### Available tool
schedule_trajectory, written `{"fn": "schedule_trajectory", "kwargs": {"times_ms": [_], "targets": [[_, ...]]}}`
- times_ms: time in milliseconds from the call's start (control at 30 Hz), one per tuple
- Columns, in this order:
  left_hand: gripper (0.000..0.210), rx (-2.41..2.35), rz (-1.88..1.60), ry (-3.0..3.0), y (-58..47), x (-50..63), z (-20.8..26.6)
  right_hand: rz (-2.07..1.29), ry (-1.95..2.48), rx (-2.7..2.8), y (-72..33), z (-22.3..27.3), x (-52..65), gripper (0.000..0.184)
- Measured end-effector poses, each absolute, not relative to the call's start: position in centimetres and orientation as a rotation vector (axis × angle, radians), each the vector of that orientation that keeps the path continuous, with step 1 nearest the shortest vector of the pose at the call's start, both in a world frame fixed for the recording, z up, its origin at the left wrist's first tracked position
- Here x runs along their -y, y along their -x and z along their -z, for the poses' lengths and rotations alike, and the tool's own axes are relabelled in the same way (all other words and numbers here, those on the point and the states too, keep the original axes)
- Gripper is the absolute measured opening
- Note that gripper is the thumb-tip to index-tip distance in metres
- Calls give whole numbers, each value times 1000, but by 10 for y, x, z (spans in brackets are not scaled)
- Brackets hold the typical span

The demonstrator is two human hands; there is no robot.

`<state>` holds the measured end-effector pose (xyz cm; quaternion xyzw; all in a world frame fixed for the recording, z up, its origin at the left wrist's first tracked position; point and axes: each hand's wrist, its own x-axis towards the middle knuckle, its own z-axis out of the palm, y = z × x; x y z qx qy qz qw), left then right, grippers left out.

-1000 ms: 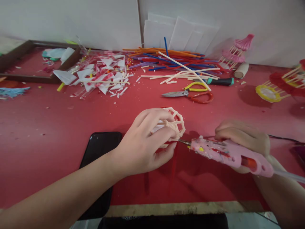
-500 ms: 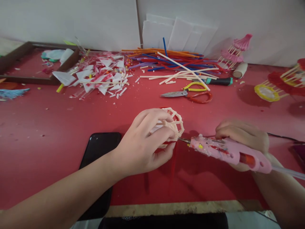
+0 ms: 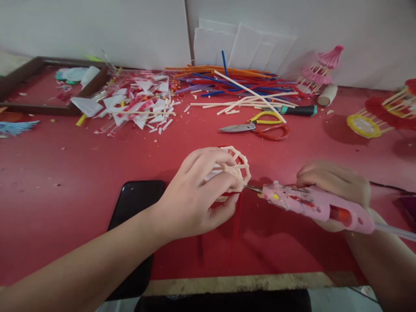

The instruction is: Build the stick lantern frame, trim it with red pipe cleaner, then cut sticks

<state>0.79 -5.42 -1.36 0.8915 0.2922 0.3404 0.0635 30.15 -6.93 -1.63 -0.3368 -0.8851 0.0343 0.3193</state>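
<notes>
My left hand point(image 3: 204, 193) is closed around a small round frame of pale sticks point(image 3: 244, 167), with part of the frame hidden under the fingers. A pink hot glue gun point(image 3: 312, 203) is gripped in my right hand point(image 3: 334, 184), most of whose fingers lie behind the gun's body. Its metal nozzle points left and sits at the frame's lower right edge; whether it touches the sticks I cannot tell. A clear glue stick point(image 3: 394, 231) juts from the back of the gun.
Yellow-and-red-handled scissors point(image 3: 253, 127) lie beyond my hands, before pale sticks and coloured pipe cleaners point(image 3: 201, 82). Scraps point(image 3: 139, 104) pile up at back left beside a brown frame point(image 3: 39, 108). A phone point(image 3: 139, 199) lies under my left forearm. Stick models point(image 3: 364, 125) stand at right.
The glue gun and my right hand have shifted slightly to the right. My left hand and the stick frame stay where they were.
</notes>
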Motion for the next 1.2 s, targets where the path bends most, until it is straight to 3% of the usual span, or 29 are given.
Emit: {"fn": "schedule_trajectory", "kwargs": {"times_ms": [1200], "targets": [[11, -855, -1047, -2710, -8, 54, 14, 56, 921, 2320, -312, 18, 68, 4]]}}
